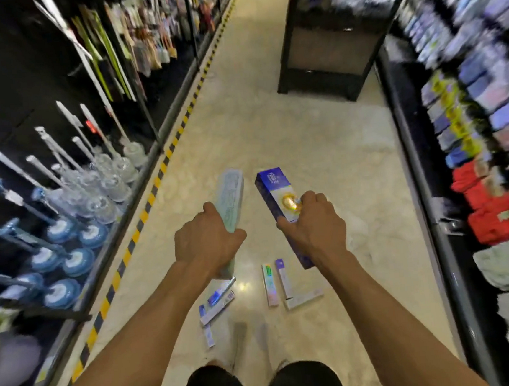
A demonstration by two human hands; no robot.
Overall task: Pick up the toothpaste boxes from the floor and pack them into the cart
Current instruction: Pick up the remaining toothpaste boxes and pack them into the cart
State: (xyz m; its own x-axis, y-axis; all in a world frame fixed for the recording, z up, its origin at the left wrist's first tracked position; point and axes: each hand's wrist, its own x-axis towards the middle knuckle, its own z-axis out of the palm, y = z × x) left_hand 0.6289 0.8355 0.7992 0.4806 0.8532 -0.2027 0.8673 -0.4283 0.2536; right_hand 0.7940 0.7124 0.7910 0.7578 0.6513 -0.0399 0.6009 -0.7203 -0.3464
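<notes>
The left hand is gripping a pale green toothpaste box and the right hand a purple toothpaste box, both raised above loose boxes lying on the aisle floor, between plunger shelves and a black display stand ahead.

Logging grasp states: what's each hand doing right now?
Left hand: closed on the pale green toothpaste box.
Right hand: closed on the blue toothpaste box.

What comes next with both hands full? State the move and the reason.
Probably carry both boxes to the cart, which is not in view. The left hand grips a pale green toothpaste box, the right hand a blue one, so neither can take the boxes on the floor.
</notes>
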